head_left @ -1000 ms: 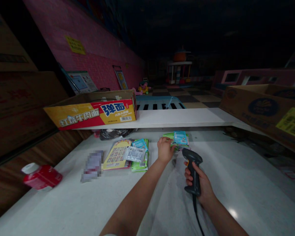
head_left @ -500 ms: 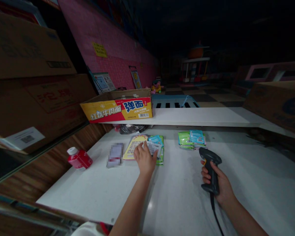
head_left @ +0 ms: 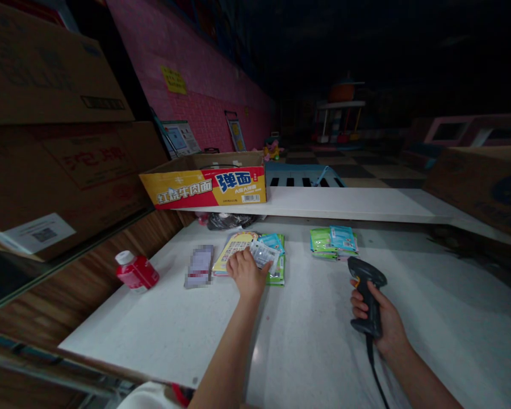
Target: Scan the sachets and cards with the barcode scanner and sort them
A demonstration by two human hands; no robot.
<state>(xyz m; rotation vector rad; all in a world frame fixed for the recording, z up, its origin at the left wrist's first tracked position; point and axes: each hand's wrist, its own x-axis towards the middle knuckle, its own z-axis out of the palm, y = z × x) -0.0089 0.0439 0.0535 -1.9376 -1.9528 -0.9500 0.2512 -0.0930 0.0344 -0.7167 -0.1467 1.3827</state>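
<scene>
My left hand (head_left: 246, 272) rests on the left pile of flat packets (head_left: 276, 267) on the white counter (head_left: 153, 318), its fingers pinched on a small clear packet (head_left: 263, 254) at the top of that pile. Under the pile lies a yellow card sheet (head_left: 232, 250). My right hand (head_left: 381, 321) grips a dark barcode scanner (head_left: 366, 295) upright by its handle, its cable trailing towards me. A second pile of green and blue packets (head_left: 333, 242) lies just beyond the scanner's head.
A red bottle with a white cap (head_left: 135, 271) lies at the counter's left. A yellow and red carton (head_left: 208, 186) sits on the raised white shelf (head_left: 349, 203), a dark bag (head_left: 232, 220) beneath it. Cardboard boxes (head_left: 55, 153) stand left, another box (head_left: 481, 182) right.
My left hand left the right pile, crossed to the left pile and closed on the clear packet. The scanner hand stayed put. My head turned left.
</scene>
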